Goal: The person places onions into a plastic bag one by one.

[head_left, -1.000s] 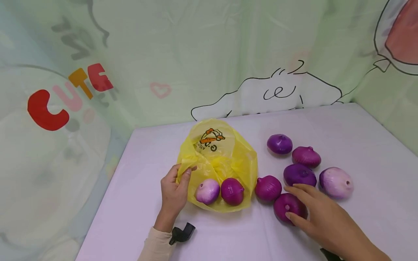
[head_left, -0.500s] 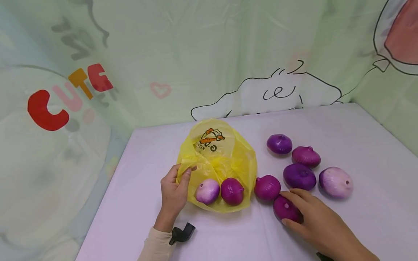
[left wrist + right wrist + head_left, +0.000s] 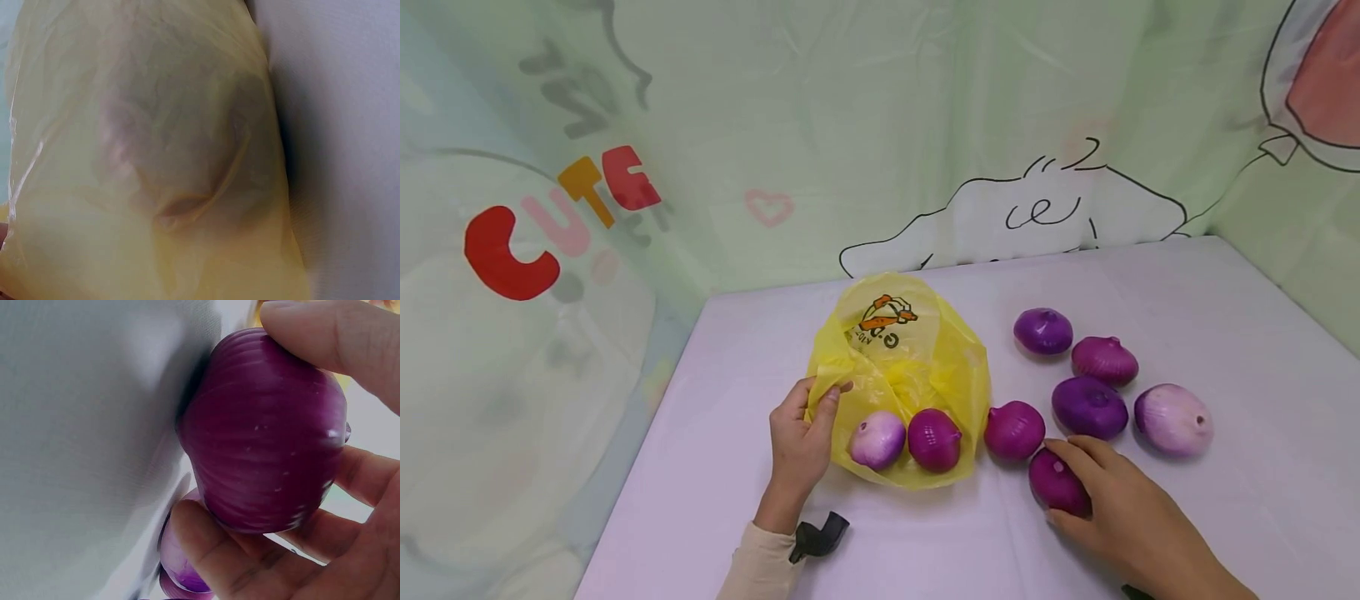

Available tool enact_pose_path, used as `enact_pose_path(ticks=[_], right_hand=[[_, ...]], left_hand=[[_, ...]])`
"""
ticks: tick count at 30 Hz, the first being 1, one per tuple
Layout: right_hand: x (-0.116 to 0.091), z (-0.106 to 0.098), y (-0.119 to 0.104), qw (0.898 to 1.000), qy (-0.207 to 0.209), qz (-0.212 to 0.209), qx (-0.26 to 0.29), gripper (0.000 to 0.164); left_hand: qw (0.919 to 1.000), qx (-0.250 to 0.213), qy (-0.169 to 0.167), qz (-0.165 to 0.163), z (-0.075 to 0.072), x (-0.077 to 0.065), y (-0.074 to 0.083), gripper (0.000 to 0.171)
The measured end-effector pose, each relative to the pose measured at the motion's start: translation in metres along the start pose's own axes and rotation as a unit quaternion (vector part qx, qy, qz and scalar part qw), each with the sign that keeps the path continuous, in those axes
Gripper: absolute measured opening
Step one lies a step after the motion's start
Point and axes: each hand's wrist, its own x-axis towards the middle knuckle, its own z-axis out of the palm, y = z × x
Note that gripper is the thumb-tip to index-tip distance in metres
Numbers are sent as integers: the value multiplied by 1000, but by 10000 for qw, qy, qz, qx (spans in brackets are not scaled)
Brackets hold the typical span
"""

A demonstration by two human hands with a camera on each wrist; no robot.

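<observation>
A yellow plastic bag [image 3: 895,379] lies with its mouth spread toward me. My left hand [image 3: 801,437] pinches its left edge between thumb and fingers. Inside the bag sit a pale purple-and-white onion [image 3: 877,440] and a magenta onion [image 3: 934,440]. At the front right, my right hand [image 3: 1131,517] curls thumb and fingers round a dark magenta onion [image 3: 269,431]. That onion is right beside another magenta onion [image 3: 1014,431] at the bag's right edge. The left wrist view is mostly the bag's film [image 3: 137,250], with a rounded shape showing dimly through it.
To the right are a violet onion [image 3: 1042,331], a ribbed magenta onion [image 3: 1105,361], a dark violet onion [image 3: 1089,407] and a pale onion [image 3: 1173,420]. All rest on a table with a pale lilac cover [image 3: 925,550]. A printed curtain [image 3: 880,125] hangs behind the table.
My right hand has moved a little left and down, closing its fingers round the dark magenta onion, which has tilted slightly. My left hand and the bag have stayed in place.
</observation>
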Motion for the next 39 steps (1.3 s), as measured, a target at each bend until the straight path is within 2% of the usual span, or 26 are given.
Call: enact_pose_path(ticks=[7,16,27,39], right_hand=[[-2,-5,-4,9998,-110,132,-47,81],[-5,-13,-7,9999,7,-37,94,79],[-11,-17,-11,9981,507,-338,-102,73],[-13,-24,-12,9985,454,-301,-33,74]], left_hand=[[10000,3,-10,4,0,0,1,11],[10000,-31,-15,16,0,0,0,11],[10000,4,-7,-9,0,0,1,11],[10000,-9,0,-18,0,0,2,11]])
